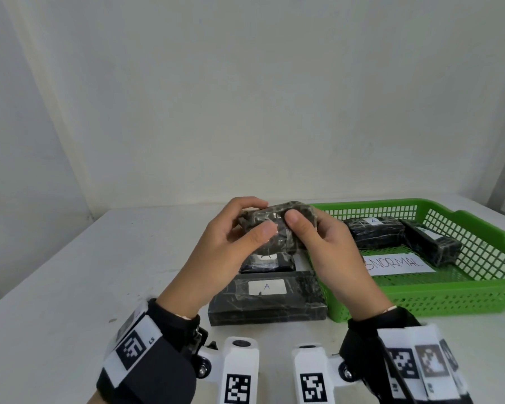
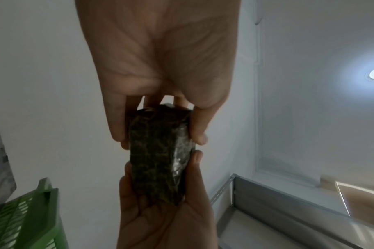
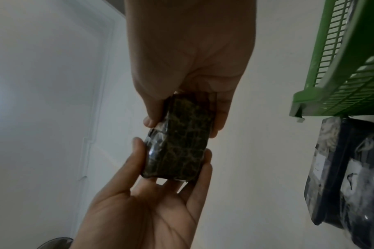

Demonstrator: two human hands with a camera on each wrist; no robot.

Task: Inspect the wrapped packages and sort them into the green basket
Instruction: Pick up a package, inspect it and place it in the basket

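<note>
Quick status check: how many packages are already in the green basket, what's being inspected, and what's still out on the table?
Done: two wrapped packages lie in the green basket, beside a paper sign. In hand: the left hand and right hand grip one wrapped package above the table. Left: a large package labelled A and a smaller one behind it lie outside the basket.

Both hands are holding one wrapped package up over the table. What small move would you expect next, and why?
Probably another turn of the held package: the left hand and right hand pinch its ends, and no label shows on it. Two packages already lie in the green basket.
</note>
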